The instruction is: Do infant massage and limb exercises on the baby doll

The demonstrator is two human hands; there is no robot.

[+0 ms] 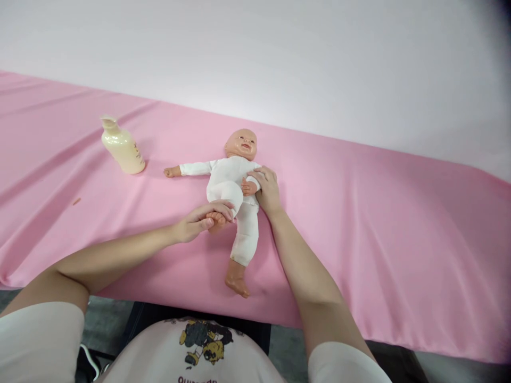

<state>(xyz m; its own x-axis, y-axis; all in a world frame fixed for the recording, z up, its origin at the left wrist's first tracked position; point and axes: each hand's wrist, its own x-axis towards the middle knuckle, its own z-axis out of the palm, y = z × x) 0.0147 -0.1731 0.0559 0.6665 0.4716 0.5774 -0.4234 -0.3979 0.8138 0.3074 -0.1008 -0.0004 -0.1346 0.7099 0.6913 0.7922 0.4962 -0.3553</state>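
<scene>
A baby doll [228,174] with a white cloth body lies on its back on the pink cloth, its head away from me. My left hand [205,217] is closed round the doll's bent leg near the foot, thumb by the sole and fingers over the shin. At the doll's other side, my right hand [268,189] is wrapped round its bent arm, which rests across the belly. The doll's other arm stretches out to the left, and its other leg points toward me.
A pump bottle [126,150] of pale yellow liquid stands left of the doll. A small brownish piece [76,201] lies nearer on the creased pink cloth [319,223]. Behind the table rises a white wall [279,58]. The table's front edge is close to my body.
</scene>
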